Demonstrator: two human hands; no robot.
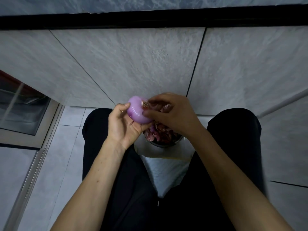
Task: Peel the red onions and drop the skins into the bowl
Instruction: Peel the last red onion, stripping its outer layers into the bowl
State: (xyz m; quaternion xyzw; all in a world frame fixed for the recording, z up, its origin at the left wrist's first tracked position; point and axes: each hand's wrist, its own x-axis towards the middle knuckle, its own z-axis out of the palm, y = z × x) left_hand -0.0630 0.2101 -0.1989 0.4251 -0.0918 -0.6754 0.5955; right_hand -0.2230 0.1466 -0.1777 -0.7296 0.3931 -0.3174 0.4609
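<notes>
Onion [138, 110] root-end up, axis tilted right

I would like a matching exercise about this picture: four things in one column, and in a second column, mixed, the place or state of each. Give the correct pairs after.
Things:
1. onion
2. skins
3. left hand
4. right hand

Places or states:
A. heaped in the bowl between the knees
B. cups the bulb from below
C. smooth and pale purple, mostly bare
D. pinches at the root end, fingers curled

Pairs: 1-C, 2-A, 3-B, 4-D
</notes>
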